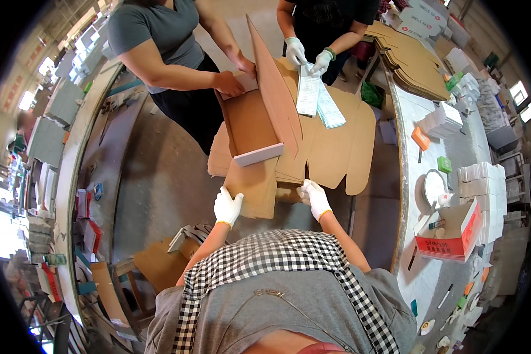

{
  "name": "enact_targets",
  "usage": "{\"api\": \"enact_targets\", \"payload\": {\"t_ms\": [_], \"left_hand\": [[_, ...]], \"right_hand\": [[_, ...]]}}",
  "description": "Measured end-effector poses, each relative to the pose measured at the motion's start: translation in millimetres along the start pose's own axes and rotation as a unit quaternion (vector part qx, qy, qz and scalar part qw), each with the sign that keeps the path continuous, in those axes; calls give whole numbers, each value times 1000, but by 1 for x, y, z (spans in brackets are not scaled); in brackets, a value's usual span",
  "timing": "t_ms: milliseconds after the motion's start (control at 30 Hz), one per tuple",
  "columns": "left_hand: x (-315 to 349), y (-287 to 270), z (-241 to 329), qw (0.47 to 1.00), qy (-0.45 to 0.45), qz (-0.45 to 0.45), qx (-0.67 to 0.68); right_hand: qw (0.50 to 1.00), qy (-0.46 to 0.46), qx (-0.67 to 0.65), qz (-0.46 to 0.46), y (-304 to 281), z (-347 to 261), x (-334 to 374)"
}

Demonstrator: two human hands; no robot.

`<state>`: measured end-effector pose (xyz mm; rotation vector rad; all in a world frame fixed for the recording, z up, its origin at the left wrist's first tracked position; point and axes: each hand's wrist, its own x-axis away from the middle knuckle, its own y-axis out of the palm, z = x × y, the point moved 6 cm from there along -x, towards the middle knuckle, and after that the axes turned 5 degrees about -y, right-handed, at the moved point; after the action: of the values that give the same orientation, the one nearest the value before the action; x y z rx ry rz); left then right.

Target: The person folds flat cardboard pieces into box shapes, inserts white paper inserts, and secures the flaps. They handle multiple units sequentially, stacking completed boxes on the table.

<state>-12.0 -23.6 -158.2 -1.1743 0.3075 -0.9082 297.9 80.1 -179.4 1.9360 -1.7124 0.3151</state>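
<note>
A stack of flat brown cardboard box blanks (342, 138) lies in front of me. My left hand (227, 207), in a white glove, is at the stack's near left corner, with the cardboard edge between thumb and fingers. On the near right edge my right hand (315, 197), also gloved, has its fingers curled against the cardboard; the fingertips are partly hidden. Beyond my hands stands a part-folded box (252, 125) with a tall raised lid. A co-worker's bare hands (236, 79) grip its far end. Another person's gloved hands (310, 59) hold printed paper sheets (308, 94) over the stack.
At right, a long white-topped table (410, 165) carries more flat blanks (410, 62), stacked white boxes (481, 194), a round plate (435, 187) and an open red-and-white box (451, 231). A long bench (71, 194) runs along the left. A wooden chair (130, 289) stands at lower left.
</note>
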Motion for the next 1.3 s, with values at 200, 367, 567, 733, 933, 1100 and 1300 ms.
{"api": "enact_targets", "payload": {"t_ms": [200,367,567,733,933,1100,1300], "left_hand": [[-4,0,4,1000,17,-7,-13],[-7,3,2,999,22,6,-27],[-6,13,-8,999,33,4,2],[-3,7,-4,999,29,0,18],[1,9,-6,1000,16,8,19],[3,5,-5,999,3,2,32],[2,8,-9,1000,-1,-1,25]], "right_hand": [[999,2,23,-24,-8,7,-12],[999,16,10,-48,-1,3,-13],[997,25,18,-64,5,0,-7],[996,28,68,-55,-6,6,-9],[993,36,86,-66,-10,10,-9],[992,38,100,-62,-11,14,-13],[992,49,102,-61,-9,18,-13]]}}
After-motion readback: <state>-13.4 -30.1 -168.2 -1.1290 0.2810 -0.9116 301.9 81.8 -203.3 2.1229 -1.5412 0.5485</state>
